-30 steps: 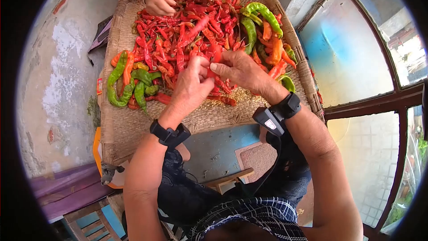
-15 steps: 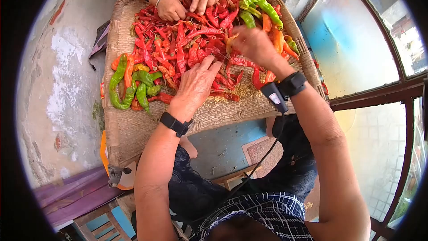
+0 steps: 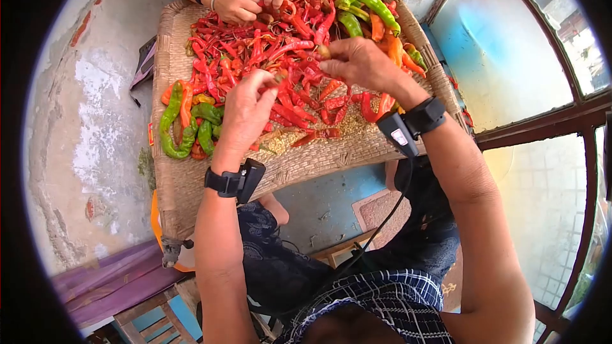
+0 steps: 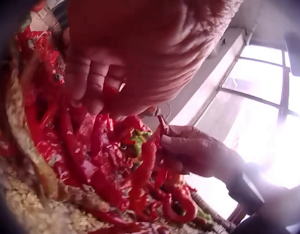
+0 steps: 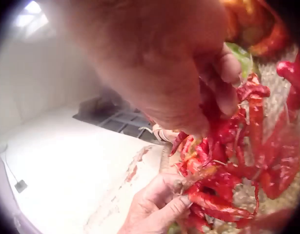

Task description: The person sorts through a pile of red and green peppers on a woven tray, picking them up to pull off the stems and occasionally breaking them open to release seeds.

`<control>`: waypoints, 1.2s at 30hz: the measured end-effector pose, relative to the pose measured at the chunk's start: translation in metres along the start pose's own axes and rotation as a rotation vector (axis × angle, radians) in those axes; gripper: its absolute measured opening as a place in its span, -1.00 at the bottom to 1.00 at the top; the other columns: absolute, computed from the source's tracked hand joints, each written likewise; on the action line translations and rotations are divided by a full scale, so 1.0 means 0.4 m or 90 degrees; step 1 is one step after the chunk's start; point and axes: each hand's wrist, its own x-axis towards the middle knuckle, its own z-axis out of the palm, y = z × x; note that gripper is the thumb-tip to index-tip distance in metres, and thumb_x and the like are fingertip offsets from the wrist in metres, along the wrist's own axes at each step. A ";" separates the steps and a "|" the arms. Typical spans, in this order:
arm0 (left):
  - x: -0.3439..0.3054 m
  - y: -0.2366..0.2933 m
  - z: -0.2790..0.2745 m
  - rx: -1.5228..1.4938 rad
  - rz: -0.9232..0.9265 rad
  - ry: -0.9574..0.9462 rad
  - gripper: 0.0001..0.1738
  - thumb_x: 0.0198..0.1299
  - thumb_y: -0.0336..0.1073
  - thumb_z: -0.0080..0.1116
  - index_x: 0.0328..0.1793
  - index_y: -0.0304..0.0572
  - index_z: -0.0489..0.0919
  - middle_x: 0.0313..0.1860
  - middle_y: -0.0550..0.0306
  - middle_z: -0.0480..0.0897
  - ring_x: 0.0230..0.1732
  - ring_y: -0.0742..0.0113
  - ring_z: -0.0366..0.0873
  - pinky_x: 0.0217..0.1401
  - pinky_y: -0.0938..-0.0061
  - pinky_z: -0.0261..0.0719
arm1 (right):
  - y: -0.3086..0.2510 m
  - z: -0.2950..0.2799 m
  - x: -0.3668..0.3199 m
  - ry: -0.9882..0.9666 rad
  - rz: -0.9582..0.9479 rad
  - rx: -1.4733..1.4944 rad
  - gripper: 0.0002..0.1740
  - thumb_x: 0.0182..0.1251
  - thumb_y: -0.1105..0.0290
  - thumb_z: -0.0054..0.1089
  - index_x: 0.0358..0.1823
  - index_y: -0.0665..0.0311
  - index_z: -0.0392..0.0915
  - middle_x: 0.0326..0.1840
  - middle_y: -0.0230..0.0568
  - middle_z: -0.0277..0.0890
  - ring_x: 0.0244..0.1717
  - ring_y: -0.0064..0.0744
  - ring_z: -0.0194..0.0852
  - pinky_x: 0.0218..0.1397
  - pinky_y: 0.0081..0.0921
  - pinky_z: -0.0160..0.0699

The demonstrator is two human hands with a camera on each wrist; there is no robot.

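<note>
Over the near left of the red pepper pile point(image 3: 255, 51), my left hand point(image 3: 248, 108) pinches a small brownish pepper between thumb and fingers; in the right wrist view the left hand point(image 5: 157, 207) grips this brownish-orange pepper point(image 5: 201, 178) at its stem end. My right hand point(image 3: 366, 67) is above the pile's right part. In the left wrist view the right hand point(image 4: 203, 153) pinches the stem end of a red pepper point(image 4: 146, 165), which hangs down. The two hands are apart.
Another person's hands point(image 3: 237, 5) work at the pile's far edge. Green peppers point(image 3: 171, 124) lie at the left of the woven tray point(image 3: 191, 185), with green and orange ones point(image 3: 382, 9) at the right. Pale seeds point(image 3: 280, 143) cover the near part. A window point(image 3: 510, 76) stands on the right.
My left hand has lifted off the pile and moved left, now pinching a pepper. My right hand has shifted slightly left. The other person's hands have moved a little.
</note>
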 end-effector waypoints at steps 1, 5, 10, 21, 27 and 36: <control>0.005 0.016 -0.008 -0.159 -0.121 0.019 -0.86 0.19 -0.44 0.11 -0.12 -0.21 0.49 -0.36 0.13 0.59 -0.43 0.37 0.54 -0.38 0.49 0.51 | -0.029 -0.023 0.003 -0.040 0.080 0.061 -0.78 0.33 0.31 0.20 -0.22 0.36 0.58 -0.56 -0.47 0.48 -0.54 -0.69 0.38 -0.51 -0.63 0.37; 0.001 0.027 -0.019 -0.367 -0.267 -0.002 -0.78 0.30 -0.25 0.08 -0.18 -0.28 0.50 -0.38 0.24 0.57 -0.47 0.60 0.45 -0.47 0.66 0.44 | -0.017 -0.039 0.033 0.135 0.075 0.079 -0.60 0.27 0.23 0.23 -0.03 0.41 0.50 -0.51 -0.22 0.58 -0.49 -0.45 0.57 -0.43 -0.45 0.51; -0.005 0.035 -0.004 -0.519 -0.329 -0.051 -0.73 0.31 -0.12 0.07 -0.28 -0.19 0.48 -0.40 0.20 0.58 -0.54 0.63 0.38 -0.52 0.70 0.35 | -0.002 0.022 0.022 0.123 0.002 -0.286 -0.44 0.30 0.28 0.21 0.26 0.33 0.27 -0.22 -0.24 0.62 -0.30 -0.44 0.53 -0.27 -0.41 0.54; -0.006 0.035 -0.007 -0.524 -0.316 -0.173 -0.77 0.34 -0.15 0.04 -0.04 -0.11 0.47 -0.40 0.34 0.47 -0.53 0.67 0.33 -0.50 0.75 0.33 | -0.059 0.065 -0.018 -0.150 0.103 0.180 -0.72 0.38 0.24 0.04 -0.20 0.35 0.53 -0.49 -0.29 0.57 -0.51 -0.57 0.49 -0.45 -0.54 0.50; -0.015 0.032 0.029 -0.592 -0.364 -0.153 -0.83 0.34 -0.21 0.02 -0.07 -0.10 0.45 -0.42 0.32 0.49 -0.54 0.67 0.33 -0.51 0.75 0.32 | -0.095 0.083 -0.044 -0.160 0.190 0.290 -0.68 0.39 0.18 0.07 -0.11 0.31 0.52 -0.52 -0.37 0.51 -0.57 -0.62 0.45 -0.57 -0.64 0.44; -0.009 0.038 0.027 -0.399 -0.390 -0.116 -0.74 0.35 -0.22 0.00 0.06 -0.17 0.39 -0.40 0.28 0.51 -0.55 0.65 0.36 -0.54 0.72 0.33 | -0.015 -0.003 0.013 0.004 0.081 0.013 -0.66 0.33 0.21 0.15 -0.09 0.37 0.51 -0.46 -0.29 0.55 -0.51 -0.53 0.46 -0.42 -0.51 0.52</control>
